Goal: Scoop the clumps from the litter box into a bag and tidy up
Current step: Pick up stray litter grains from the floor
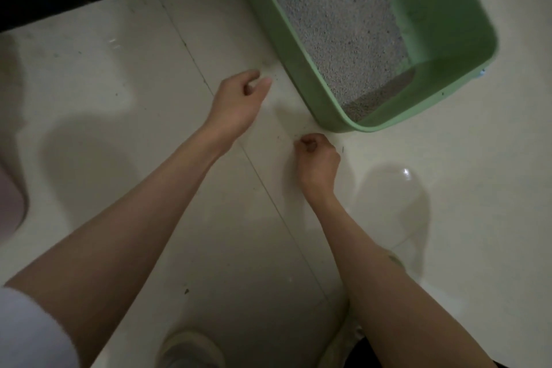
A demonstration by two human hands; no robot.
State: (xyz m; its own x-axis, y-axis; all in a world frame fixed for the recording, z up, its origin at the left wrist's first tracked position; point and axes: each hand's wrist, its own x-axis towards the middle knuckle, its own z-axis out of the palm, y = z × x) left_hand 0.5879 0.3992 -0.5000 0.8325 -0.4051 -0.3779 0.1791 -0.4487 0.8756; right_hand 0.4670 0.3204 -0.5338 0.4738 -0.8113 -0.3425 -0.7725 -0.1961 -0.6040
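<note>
Right hand (318,155): fingers curled, pinching at stray litter grains (298,136) on floor; any hold too small to tell. Litter box (301,60): at one o'clock, just beside, long axis eleven-to-five. Left hand (239,98): loosely curled, apparently empty, farther off.

- A green litter box (466,48) sits on the pale tiled floor (119,69), toward the far right, holding grey litter (337,24).
- The left hand (239,98) hovers just beside the box's near left side, fingers loosely curled.
- The right hand (318,158) is at the box's near corner, fingertips bunched at the floor among scattered litter specks (282,137); whether it pinches anything cannot be told.
- A light shoe (191,349) shows at the bottom edge.
</note>
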